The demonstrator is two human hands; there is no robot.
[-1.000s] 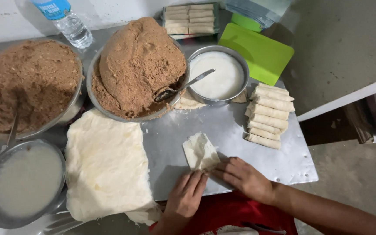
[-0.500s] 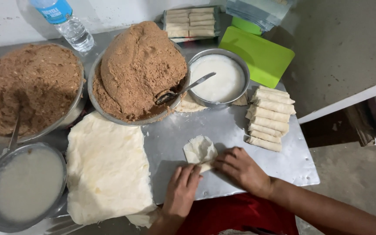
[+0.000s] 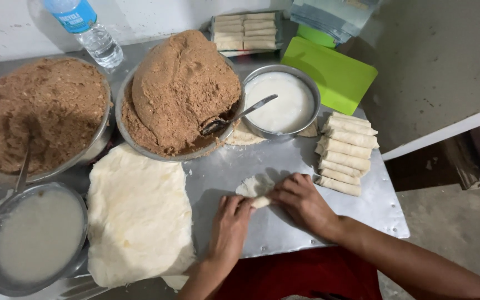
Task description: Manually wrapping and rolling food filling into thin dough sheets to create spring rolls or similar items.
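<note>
Head view. Left hand and right hand rest on the metal desk, fingers curled narrow around a small pale wrapper roll; the roll lies between the two hands near the front middle of the desk, its far flap not yet rolled in. Left of the hands, touching the desk: a thick stack of pale wrapper sheets. Right of the hands: a row of finished rolls, side by side. Behind: a metal bowl heaped with brown filling, a spoon leaning in it; just beside it a bowl of white paste. Far left: a second bowl of brown filling, and below it a bowl of whitish liquid. Back edge: water bottle, tray of rolls, green board.
</note>
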